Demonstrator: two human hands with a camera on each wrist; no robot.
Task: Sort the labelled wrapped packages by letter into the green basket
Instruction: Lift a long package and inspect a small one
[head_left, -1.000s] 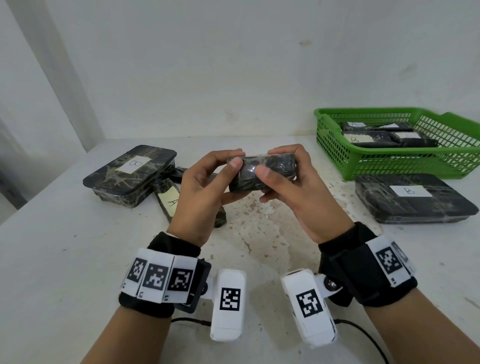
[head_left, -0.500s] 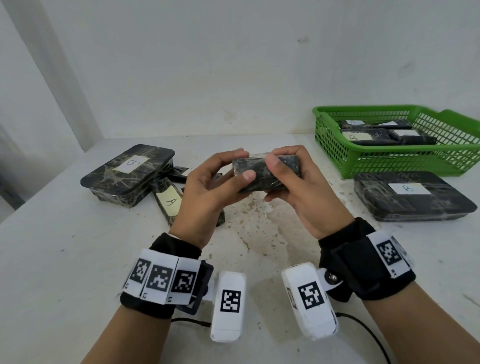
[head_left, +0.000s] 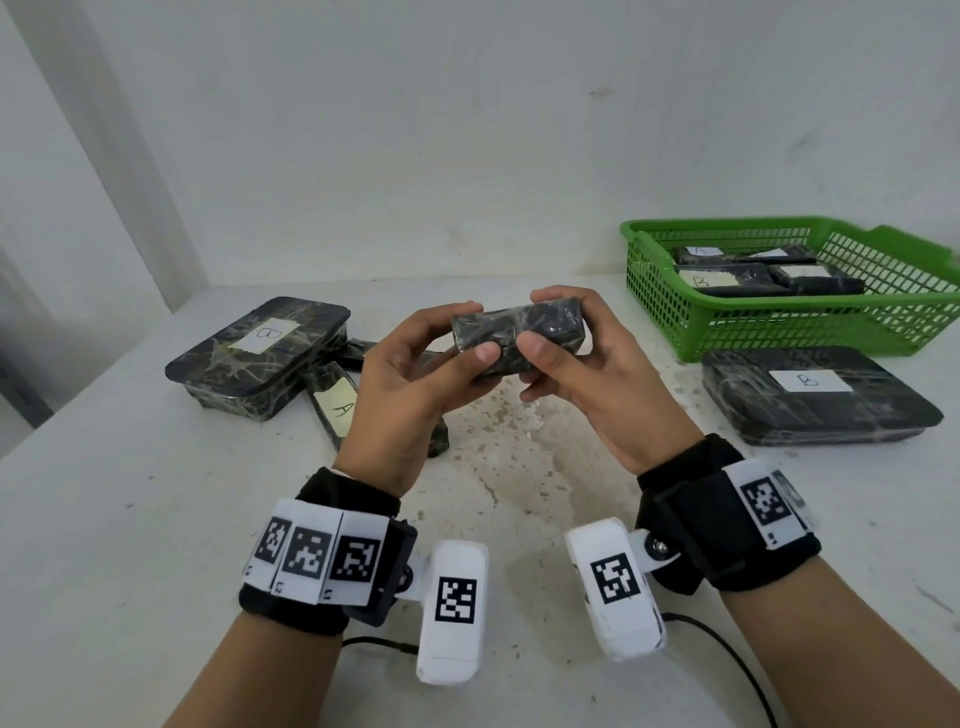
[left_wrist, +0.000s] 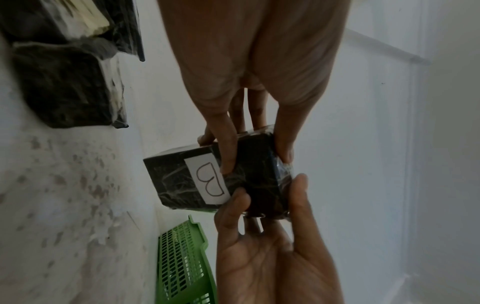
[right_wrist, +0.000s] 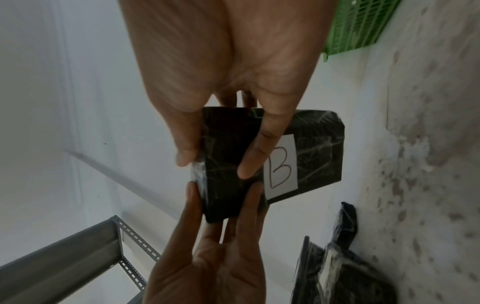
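Both hands hold a small black wrapped package (head_left: 519, 332) above the middle of the table. My left hand (head_left: 470, 332) pinches its left end and my right hand (head_left: 550, 322) pinches its right end, thumbs on the near face. A white label marked B (left_wrist: 210, 181) sits on the side turned away from the head camera, and shows again as label B (right_wrist: 281, 167) in the right wrist view. The green basket (head_left: 779, 332) stands at the back right with several labelled packages (head_left: 727, 278) inside.
A large package marked B (head_left: 260, 353) lies at the left, with a narrow package marked A (head_left: 335, 410) leaning beside it. Another large B package (head_left: 810, 395) lies in front of the basket. White walls close off the back and the left.
Both hands have turned the small package slightly between their fingers, and the two thumbs have come closer together on its near face. Nothing else has moved.
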